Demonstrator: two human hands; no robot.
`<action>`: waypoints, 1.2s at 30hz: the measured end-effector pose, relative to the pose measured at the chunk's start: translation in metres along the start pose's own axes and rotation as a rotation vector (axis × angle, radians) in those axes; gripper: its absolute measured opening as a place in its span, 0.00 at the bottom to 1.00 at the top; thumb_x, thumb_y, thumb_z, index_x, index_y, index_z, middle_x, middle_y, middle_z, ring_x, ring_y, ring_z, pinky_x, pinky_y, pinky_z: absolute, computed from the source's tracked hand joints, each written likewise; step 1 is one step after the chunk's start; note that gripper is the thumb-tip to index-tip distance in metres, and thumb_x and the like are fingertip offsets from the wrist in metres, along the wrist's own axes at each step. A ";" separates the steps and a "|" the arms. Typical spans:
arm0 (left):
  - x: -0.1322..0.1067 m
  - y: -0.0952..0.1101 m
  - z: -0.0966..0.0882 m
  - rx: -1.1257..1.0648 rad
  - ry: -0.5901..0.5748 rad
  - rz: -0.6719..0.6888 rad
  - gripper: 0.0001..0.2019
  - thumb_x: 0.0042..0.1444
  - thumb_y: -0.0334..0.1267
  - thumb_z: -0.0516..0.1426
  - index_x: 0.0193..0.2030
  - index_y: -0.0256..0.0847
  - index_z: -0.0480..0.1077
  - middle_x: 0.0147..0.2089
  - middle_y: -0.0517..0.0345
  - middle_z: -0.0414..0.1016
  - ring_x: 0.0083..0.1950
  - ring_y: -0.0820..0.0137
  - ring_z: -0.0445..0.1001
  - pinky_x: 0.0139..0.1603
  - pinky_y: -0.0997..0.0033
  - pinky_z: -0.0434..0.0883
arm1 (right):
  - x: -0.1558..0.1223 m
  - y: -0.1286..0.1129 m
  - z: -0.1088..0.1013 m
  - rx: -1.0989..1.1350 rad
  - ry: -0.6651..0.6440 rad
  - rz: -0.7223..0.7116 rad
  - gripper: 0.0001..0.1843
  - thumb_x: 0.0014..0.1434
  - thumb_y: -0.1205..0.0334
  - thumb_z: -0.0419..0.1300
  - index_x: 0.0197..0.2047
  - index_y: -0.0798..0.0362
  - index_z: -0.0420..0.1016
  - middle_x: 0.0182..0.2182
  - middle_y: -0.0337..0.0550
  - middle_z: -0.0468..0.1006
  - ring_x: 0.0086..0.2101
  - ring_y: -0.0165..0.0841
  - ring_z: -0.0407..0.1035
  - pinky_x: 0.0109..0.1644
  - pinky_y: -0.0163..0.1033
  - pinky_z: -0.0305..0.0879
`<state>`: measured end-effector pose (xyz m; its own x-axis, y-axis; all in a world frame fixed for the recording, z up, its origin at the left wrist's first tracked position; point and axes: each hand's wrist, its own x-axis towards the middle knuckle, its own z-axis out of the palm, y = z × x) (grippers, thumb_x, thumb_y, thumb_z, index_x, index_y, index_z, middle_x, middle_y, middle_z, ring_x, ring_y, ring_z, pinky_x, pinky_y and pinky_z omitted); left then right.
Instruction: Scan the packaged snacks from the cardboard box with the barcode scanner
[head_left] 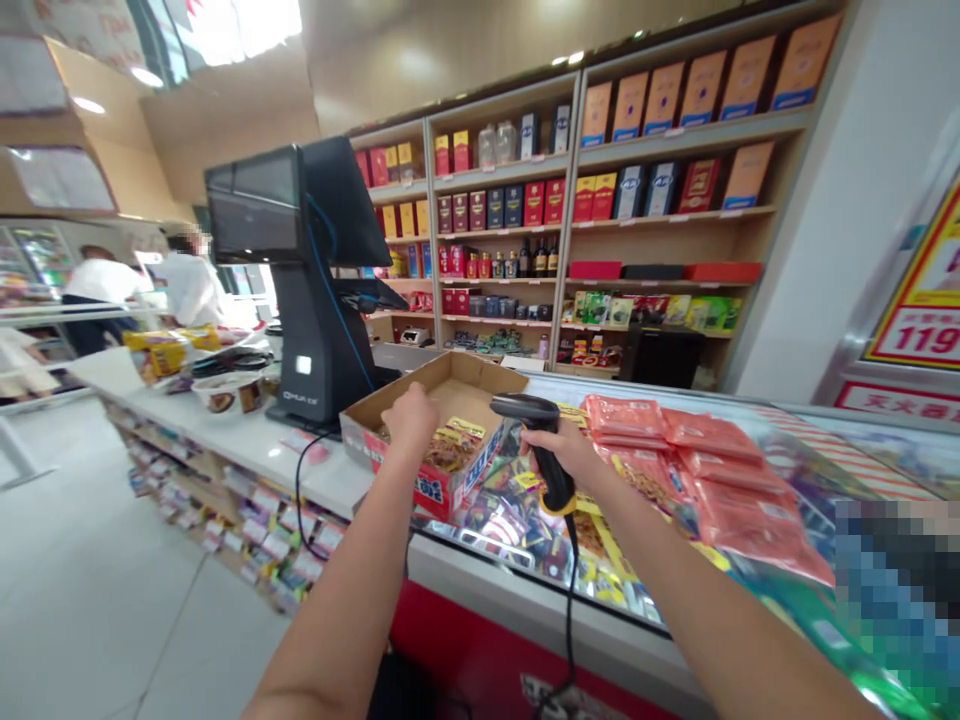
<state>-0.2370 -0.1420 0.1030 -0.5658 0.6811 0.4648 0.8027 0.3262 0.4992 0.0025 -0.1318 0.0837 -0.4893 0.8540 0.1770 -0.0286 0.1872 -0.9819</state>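
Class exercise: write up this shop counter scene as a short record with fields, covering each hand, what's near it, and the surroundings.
Left hand: left hand over an open cardboard box
Box contents: snack packets
Right hand: right hand gripping a black corded barcode scanner
Nearby: sealed orange-red packs on a glass-topped display counter
Surroundings: black checkout terminal; stocked wall shelves; person in a white shirt

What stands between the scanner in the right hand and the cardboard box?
Nothing visible does. The black barcode scanner in the right hand has its head right by the far corner of the cardboard box, with no item between them.
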 end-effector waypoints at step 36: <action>-0.037 0.118 0.168 -0.750 -0.023 0.094 0.05 0.58 0.36 0.55 0.31 0.43 0.63 0.24 0.63 0.68 0.28 0.69 0.70 0.34 0.73 0.62 | -0.042 0.055 -0.117 -0.016 0.375 0.100 0.14 0.45 0.53 0.65 0.19 0.54 0.72 0.12 0.39 0.71 0.14 0.29 0.65 0.19 0.35 0.64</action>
<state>-0.0892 -0.0184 0.0215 -0.4901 0.7005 0.5188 0.4992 -0.2624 0.8258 0.1230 -0.1007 0.0304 -0.1367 0.9860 0.0958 0.0183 0.0992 -0.9949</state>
